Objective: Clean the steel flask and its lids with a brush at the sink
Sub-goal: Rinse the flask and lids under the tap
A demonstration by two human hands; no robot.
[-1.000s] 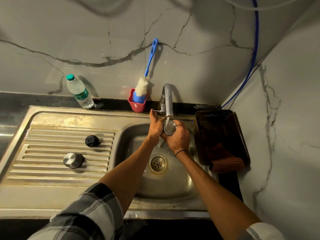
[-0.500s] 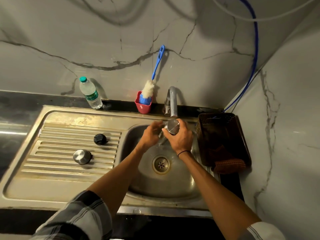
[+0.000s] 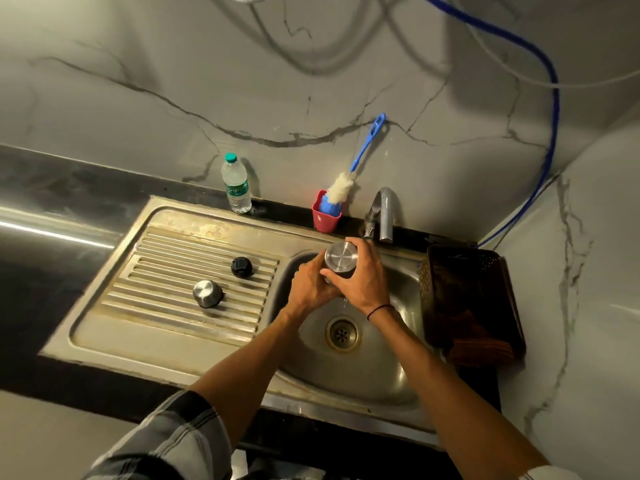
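Over the sink basin [image 3: 381, 372] both hands hold the steel flask [image 3: 339, 258], its round steel end facing up at me. My right hand [image 3: 363, 282] grips it from the right, fingers curled over the far side. My left hand [image 3: 311, 289] wraps it from the left and below. Most of the flask's body is hidden by the hands. On the ribbed drainboard [image 3: 166, 306] sit a black lid [image 3: 241, 266] and a steel lid [image 3: 207, 293]. The blue-handled brush [image 3: 349, 180] stands in a red cup [image 3: 326, 216] against the wall.
The tap [image 3: 382, 216] rises just behind the flask. A plastic water bottle [image 3: 236, 184] stands at the back left of the sink. A dark basket [image 3: 467, 296] with a brown cloth [image 3: 479, 344] sits right of the basin. A blue hose [image 3: 550, 133] runs down the corner.
The flask has come away from the tap spout, toward me and slightly left. My left hand, near the tap a second ago, now grips the flask. The view has shifted up and left.
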